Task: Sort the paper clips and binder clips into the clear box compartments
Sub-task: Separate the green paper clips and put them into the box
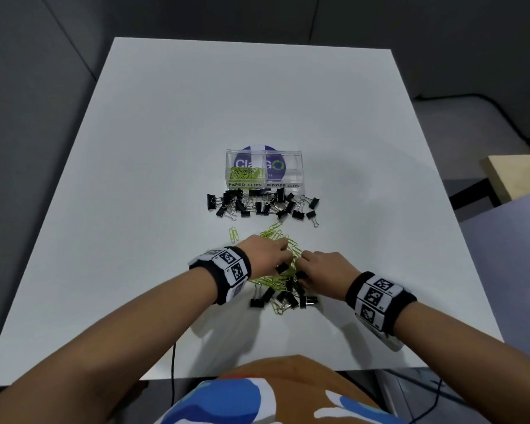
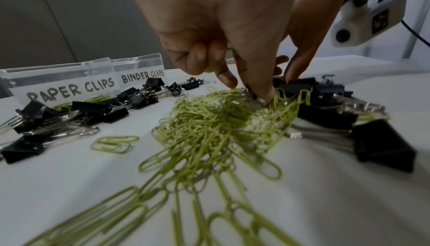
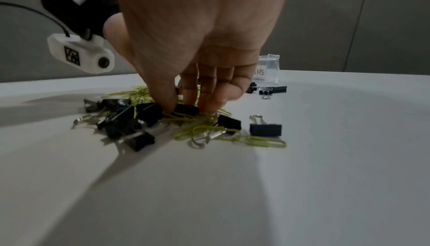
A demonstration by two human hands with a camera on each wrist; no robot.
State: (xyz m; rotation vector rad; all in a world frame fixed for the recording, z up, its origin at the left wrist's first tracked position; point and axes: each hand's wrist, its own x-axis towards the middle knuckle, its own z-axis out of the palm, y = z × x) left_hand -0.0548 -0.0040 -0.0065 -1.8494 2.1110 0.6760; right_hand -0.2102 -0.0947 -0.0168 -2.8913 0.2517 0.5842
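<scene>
The clear box (image 1: 291, 179) stands mid-table; its left compartment, labelled PAPER CLIPS, holds green paper clips (image 1: 247, 173), and the right one, labelled BINDER CLIPS, looks bare. A mixed pile of green paper clips (image 2: 216, 125) and black binder clips (image 3: 125, 121) lies near me. My left hand (image 2: 249, 90) reaches down into the pile, thumb and forefinger pinching a binder clip's silver wire handle. My right hand (image 3: 184, 106) pinches a black binder clip (image 3: 186, 109) in the same pile. In the head view both hands (image 1: 288, 255) (image 1: 303, 266) meet over the pile.
A row of several black binder clips (image 1: 257, 205) lies just in front of the box. Two loose green paper clips (image 1: 233, 234) lie left of the pile. The white table (image 1: 166, 148) ends near my body; a wooden surface (image 1: 520, 175) stands off to the right.
</scene>
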